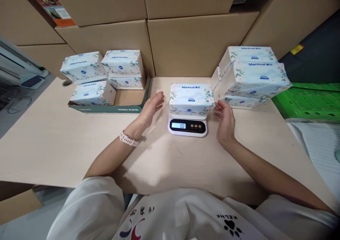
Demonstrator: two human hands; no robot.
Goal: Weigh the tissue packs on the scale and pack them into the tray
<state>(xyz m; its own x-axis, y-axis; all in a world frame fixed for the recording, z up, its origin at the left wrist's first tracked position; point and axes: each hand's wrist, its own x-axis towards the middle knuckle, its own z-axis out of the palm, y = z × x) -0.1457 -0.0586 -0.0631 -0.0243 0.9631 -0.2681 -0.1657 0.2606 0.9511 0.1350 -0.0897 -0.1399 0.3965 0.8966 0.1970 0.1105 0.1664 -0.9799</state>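
A pack of tissues (191,97) with a floral wrapper lies on a small white kitchen scale (188,126) whose lit display faces me. My left hand (151,107) hovers open just left of the pack, fingers stretched toward it, not touching. My right hand (225,121) is open just right of the pack, fingertips close to its corner. A pink watch band sits on my left wrist.
A shallow green-edged cardboard tray (127,107) at the back left holds several tissue packs (122,63). A stack of more packs (252,77) stands at the back right. Large cardboard boxes (196,41) wall off the table's far side; a green crate (310,102) sits right.
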